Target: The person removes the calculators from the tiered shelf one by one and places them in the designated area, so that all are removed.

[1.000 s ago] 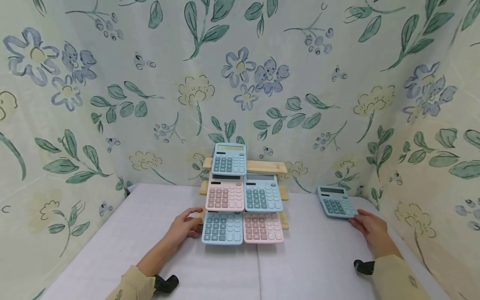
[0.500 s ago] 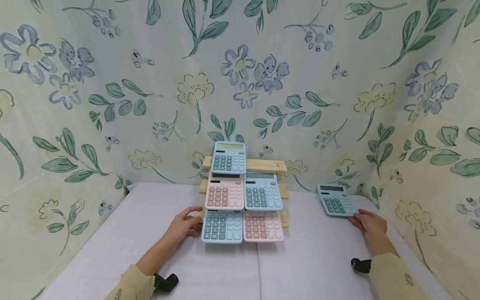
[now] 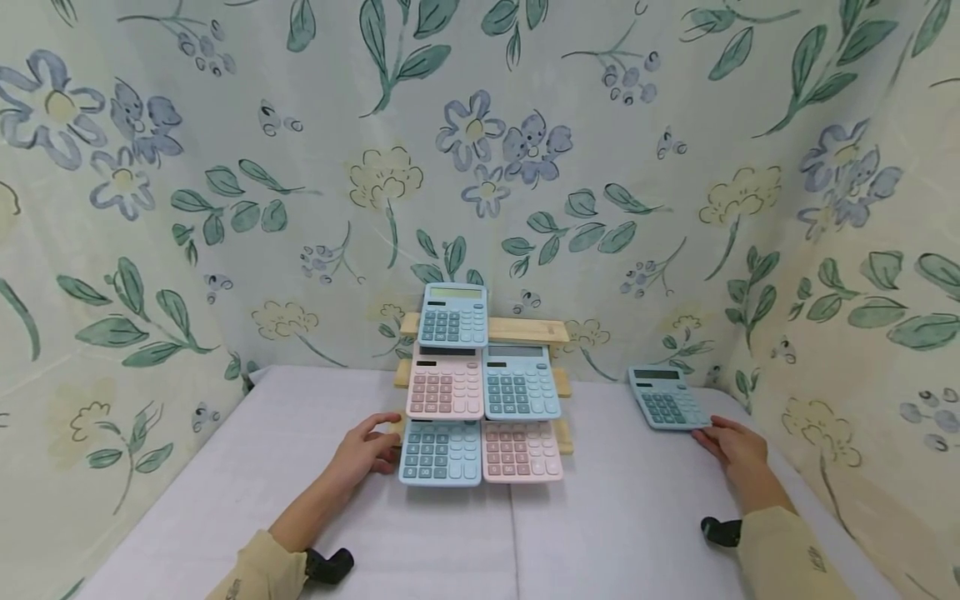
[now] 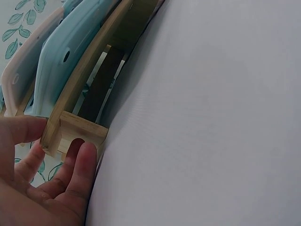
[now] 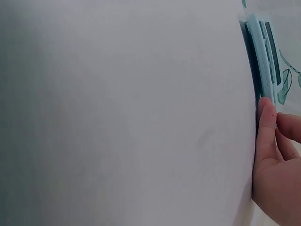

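A tiered wooden rack (image 3: 528, 331) stands mid-table. On its top tier leans a blue calculator (image 3: 452, 315), at the left. The middle tier bears a pink calculator (image 3: 446, 385) left and a blue one right; below them sit a blue calculator (image 3: 440, 454) and a pink calculator (image 3: 522, 452). My left hand (image 3: 363, 454) grips the left end of the rack's lowest slat (image 4: 87, 75), thumb in front and fingers behind. Far to the right, my right hand (image 3: 738, 454) pinches the near right corner of another blue calculator (image 3: 667, 400), which lies face up close over the table.
A white cloth (image 3: 600, 517) covers the table, with a seam running toward the front. Floral curtains (image 3: 480, 133) close off the back and both sides. Each wrist wears a black camera mount (image 3: 328, 567).
The head view has shifted slightly, moving the whole scene a little left and up in the picture. Both hands keep their holds, and the calculators stay in place.
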Demonstrator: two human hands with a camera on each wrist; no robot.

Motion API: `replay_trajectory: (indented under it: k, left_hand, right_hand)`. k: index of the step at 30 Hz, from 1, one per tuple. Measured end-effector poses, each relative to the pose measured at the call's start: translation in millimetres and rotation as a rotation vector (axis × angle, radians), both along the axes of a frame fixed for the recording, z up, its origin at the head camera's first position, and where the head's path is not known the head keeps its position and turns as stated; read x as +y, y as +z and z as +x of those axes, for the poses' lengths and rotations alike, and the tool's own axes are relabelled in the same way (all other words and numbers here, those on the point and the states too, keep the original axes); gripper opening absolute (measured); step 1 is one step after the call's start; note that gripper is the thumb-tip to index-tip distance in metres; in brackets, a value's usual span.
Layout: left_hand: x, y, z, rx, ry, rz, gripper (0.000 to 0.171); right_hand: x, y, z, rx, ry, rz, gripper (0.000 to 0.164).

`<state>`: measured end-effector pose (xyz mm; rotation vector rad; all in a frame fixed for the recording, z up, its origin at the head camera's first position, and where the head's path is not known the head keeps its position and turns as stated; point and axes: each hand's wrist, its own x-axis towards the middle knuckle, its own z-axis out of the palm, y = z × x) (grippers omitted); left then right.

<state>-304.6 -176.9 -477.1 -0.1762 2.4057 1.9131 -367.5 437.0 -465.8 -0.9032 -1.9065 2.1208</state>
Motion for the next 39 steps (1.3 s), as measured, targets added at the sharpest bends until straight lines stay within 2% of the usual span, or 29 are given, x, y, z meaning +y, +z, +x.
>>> replay_trajectory:
  k: [17,26,31,39]
  left_hand:
    - [-3,-2.3,-1.3,0.017,-0.004,0.027,0.044]
    - [-2,-2.4,0.7,0.011,0.000,0.018,0.043]
    - [-1,-2.0,0.1,0.014,0.000,0.017,0.042]
    - [-2,-2.5,-0.4,0.019,0.002,0.008,0.042]
  right_hand:
    - [5,-1.6,-0.9,0.009,0.040,-0.009,0.068]
    - [0,-1.9,1.2,0.003,-0.006,0.074,0.064]
    - [-4,8.0,5.1,-0.012,0.005,0.143,0.060]
    - [-23,32.0,11.3,0.011,0.137,0.235,0.059]
